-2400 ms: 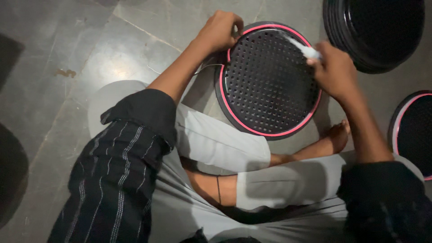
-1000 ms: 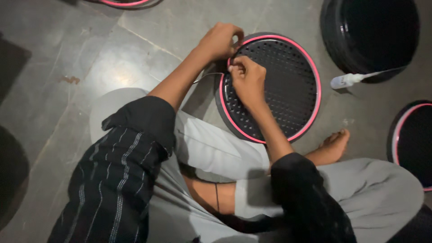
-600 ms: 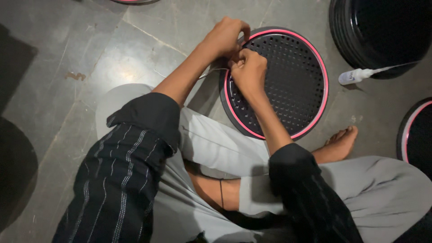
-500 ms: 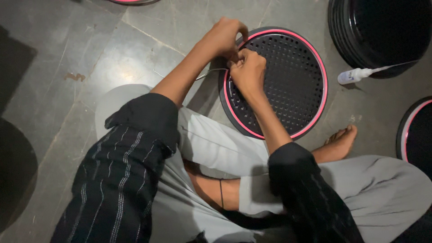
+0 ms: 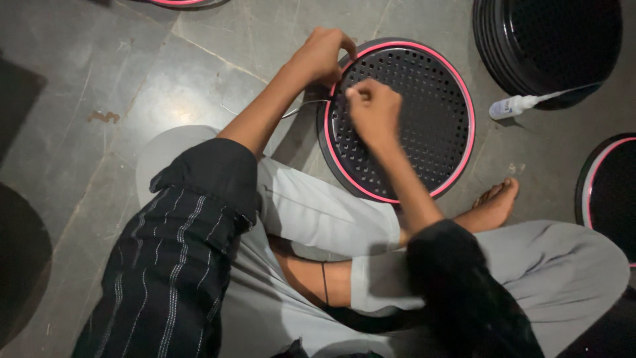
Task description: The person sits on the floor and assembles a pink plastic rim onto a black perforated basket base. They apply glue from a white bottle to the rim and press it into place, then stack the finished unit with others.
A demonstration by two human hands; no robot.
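Both hands, left hand [image 5: 322, 54] and right hand [image 5: 373, 113], pinch a perforated disc's [image 5: 424, 113] rim on grey stone floor [image 5: 99, 79].

Grey stone floor [image 5: 99, 79] bears perforated discs [image 5: 424, 132], glue bottle [image 5: 510, 106].

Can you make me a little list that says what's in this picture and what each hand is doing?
place: grey stone floor, person sitting cross-legged
main thing: round black perforated disc with a pink rim
left hand: grips the disc's upper left edge
right hand: pinches at the disc's left side, blurred
thin wire: runs left from the disc
nearby: small white bottle, stack of black discs
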